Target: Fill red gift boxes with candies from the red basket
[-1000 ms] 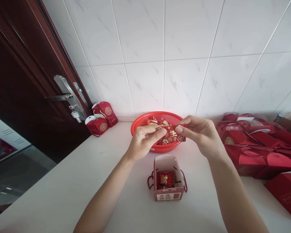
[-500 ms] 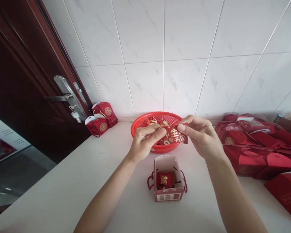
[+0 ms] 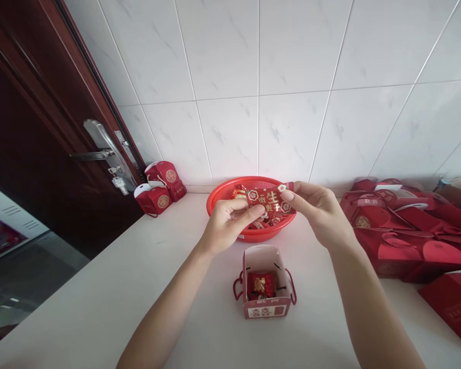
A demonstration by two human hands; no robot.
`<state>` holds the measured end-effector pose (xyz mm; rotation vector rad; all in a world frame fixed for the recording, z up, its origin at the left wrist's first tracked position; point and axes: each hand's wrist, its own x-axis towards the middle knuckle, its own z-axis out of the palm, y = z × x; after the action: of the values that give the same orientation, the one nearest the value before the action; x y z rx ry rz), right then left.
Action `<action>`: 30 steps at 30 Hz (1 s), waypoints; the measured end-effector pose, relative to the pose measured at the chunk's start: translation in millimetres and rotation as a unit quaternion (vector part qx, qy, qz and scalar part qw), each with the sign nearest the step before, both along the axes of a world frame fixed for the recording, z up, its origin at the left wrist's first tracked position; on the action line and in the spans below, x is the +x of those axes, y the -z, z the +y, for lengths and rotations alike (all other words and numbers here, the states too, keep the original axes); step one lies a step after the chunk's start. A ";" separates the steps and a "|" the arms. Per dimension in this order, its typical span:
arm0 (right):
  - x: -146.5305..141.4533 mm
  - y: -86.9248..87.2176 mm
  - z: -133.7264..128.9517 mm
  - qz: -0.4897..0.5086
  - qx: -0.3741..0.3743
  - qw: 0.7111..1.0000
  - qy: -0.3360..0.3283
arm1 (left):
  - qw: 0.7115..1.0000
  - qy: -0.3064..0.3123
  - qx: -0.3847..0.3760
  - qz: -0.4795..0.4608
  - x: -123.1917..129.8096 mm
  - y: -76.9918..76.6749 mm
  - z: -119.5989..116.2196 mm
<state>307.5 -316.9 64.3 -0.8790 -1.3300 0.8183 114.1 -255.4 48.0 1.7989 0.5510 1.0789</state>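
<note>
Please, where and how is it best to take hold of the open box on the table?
I would hold the open box by its left and right walls, coming from both sides. It stands upright, top open, with a red packet inside, so a level lift seems safest. The cord handles bow outward there, so the grip should probably slip behind them.

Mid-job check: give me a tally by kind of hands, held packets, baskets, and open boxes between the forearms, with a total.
Hands, left hand and right hand: 2
Held packet: 1
Red basket: 1
Open box: 1
Total: 5
Not counted: the pile of red boxes at the right, which overlap too much to tell apart.
</note>
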 end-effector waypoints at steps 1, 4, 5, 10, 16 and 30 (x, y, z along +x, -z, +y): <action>1.1 -0.8 -1.0 -0.018 -0.010 1.000 -0.012 | 1.000 -0.017 0.002 -0.006 -0.1 -0.4 0.0; 3.9 -2.0 -2.9 -0.051 -0.025 0.997 -0.047 | 0.999 -0.040 0.011 -0.008 -0.9 -2.5 -0.1; 4.6 -2.0 -3.0 -0.052 -0.022 0.997 -0.055 | 0.999 -0.039 0.013 -0.009 -1.3 -3.3 -0.1; 6.7 0.5 -2.0 -0.038 -0.010 0.996 -0.078 | 1.000 -0.010 0.015 -0.023 -2.5 -4.9 -0.5; 4.0 1.4 -1.9 -0.026 -0.017 0.996 -0.082 | 0.999 0.004 0.040 -0.029 -3.5 -3.1 0.8; 6.1 -14.4 -23.7 -0.232 -0.013 0.973 -0.016 | 0.875 0.165 0.130 0.437 -20.9 -7.1 12.2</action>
<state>313.6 -340.7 78.7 -1.1159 -1.7457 0.6781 93.3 -243.2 55.1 2.4866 0.5945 0.0436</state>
